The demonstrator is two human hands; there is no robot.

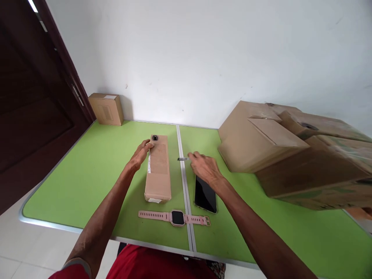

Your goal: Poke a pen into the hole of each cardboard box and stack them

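A long, narrow cardboard box [157, 166] lies on the green table, its short end towards me. My left hand [142, 153] grips its far left edge, thumb on top. A small dark round thing [155, 138] sits at the box's far end. To the right, my right hand [205, 166] is closed around a slim grey and black stick-like object [183, 159], which points left towards the box; its kind is unclear. Beneath that hand lies a black-screened phone [205, 195], partly covered. A pink smartwatch [177, 217] is stretched flat in front of the box.
Several large cardboard boxes [279, 155] are piled on the right. One small carton [106, 109] stands at the far left corner against the white wall [186, 69]. A metal seam [183, 174] splits the green table [87, 166]. There is a dark door [31, 97] at left.
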